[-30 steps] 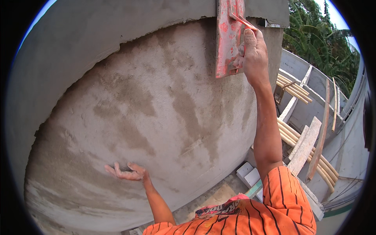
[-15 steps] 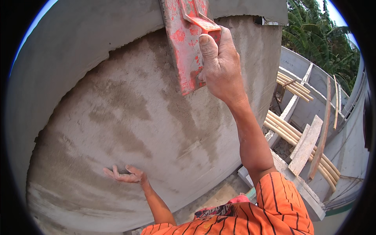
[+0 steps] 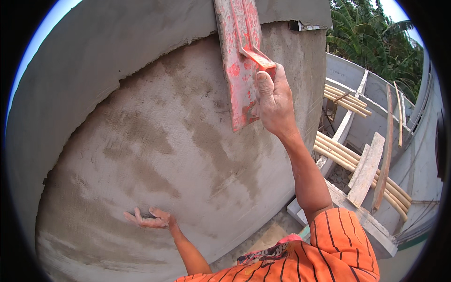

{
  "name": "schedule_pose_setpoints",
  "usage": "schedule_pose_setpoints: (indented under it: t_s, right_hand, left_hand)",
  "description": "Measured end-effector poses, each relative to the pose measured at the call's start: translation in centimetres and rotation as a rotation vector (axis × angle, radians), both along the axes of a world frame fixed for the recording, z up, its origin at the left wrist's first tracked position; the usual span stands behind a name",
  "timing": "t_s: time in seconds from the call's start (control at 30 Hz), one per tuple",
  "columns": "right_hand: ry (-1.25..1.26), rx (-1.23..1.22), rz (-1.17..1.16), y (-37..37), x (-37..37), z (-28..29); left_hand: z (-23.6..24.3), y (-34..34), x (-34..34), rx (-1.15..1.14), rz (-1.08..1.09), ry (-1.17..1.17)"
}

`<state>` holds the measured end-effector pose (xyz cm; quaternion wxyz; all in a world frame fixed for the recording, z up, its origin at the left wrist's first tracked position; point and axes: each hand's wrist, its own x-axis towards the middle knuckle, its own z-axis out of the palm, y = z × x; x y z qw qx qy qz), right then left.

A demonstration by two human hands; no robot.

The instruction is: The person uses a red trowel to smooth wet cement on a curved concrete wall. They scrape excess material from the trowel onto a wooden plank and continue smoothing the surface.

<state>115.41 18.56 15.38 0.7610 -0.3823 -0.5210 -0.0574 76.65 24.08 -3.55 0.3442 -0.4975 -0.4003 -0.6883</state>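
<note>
Planks (image 3: 368,170) across poles (image 3: 339,151), right of wall (image 3: 206,169).

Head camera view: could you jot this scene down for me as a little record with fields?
Right hand: grips the handle of a worn red float
Left hand: nothing visible in it, fingers loosely bent; wall contact unclear
Wall: patchy grey-brown, with a smooth grey layer above, ragged at its lower edge
Right side: pale poles, planks
Background: green trees
</note>
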Motion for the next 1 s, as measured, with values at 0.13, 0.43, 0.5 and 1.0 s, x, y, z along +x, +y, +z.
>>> schedule_pose_setpoints:
  t_s: [0.13, 0.43, 0.5, 1.0]
  right_hand:
    - [-0.013, -0.016, -0.059, 0.6, 2.4, -1.0]
    - [-0.058, -0.066, 0.035, -0.3, -0.9, 2.6]
    - [-0.161, -0.014, -0.067, -1.0, -1.3, 0.6]
    - [-0.067, -0.153, -0.103, -0.6, 2.4, 3.7]
  left_hand:
    - [0.7, -0.2, 0.6, 0.015, 0.026, -0.027]
    - [0.2, -0.6, 0.3, -0.025, -0.015, -0.049]
    - [0.3, -0.2, 1.2, -0.018, -0.03, -0.041]
    - [0.3, -0.5, 0.7, -0.021, -0.051, -0.054]
